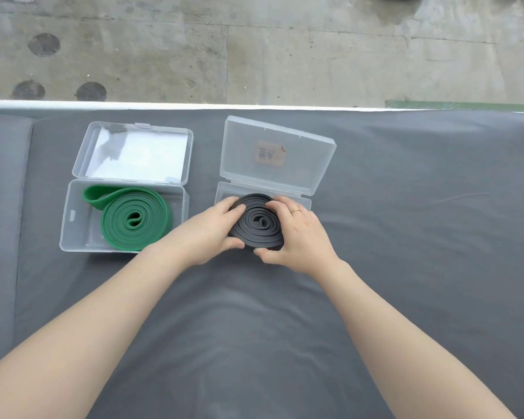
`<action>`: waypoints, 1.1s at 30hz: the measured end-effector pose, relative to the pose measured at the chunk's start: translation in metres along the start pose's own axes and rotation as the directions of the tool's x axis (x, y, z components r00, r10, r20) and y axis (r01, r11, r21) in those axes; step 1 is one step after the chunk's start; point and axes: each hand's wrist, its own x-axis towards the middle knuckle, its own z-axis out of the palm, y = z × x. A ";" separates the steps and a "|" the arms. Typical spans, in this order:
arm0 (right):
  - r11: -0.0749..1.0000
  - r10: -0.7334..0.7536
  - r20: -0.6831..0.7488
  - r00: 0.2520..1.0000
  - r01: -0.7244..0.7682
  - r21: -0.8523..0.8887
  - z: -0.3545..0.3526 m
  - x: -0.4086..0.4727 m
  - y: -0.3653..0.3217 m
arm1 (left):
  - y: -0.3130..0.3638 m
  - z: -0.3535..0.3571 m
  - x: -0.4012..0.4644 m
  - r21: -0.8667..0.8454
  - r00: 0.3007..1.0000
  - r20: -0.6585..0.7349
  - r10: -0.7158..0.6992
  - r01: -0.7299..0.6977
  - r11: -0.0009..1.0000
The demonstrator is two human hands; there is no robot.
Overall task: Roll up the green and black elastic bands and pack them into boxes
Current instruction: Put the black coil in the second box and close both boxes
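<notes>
Both the left hand point(217, 226) and right hand point(297, 234) clasp the coiled black band point(259, 223) from opposite sides, probably so it cannot spring loose over its open box point(304, 202), while the green band point(133, 219) already lies in the other box point(73, 228).

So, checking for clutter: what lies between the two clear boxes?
In the head view, only the left hand and bare grey cloth lie between the left box and right box.

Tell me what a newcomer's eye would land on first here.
First, the two hands at centre: the left hand and right hand grip a coiled black band over the right clear box. Next, the bright green band, rolled, lies in the left clear box, its lid open.
</notes>
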 end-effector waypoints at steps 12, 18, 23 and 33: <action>0.995 -0.071 -0.063 0.996 0.066 -0.078 0.003 -0.006 -0.003 | 0.009 0.001 0.007 0.165 1.000 0.009 -0.001 0.000 0.986; 0.953 -0.068 -0.126 0.990 0.027 -0.303 0.003 0.002 -0.009 | 0.002 0.006 0.011 0.335 0.992 -0.087 0.093 -0.059 0.940; 0.992 0.095 0.071 0.993 -0.088 -0.092 0.005 0.001 -0.009 | 0.012 0.015 0.015 0.503 0.994 -0.092 0.053 0.001 0.864; 0.988 0.153 0.176 0.972 -0.151 -0.029 0.009 0.010 -0.021 | 0.007 0.013 0.024 0.634 0.988 -0.051 0.146 -0.080 0.769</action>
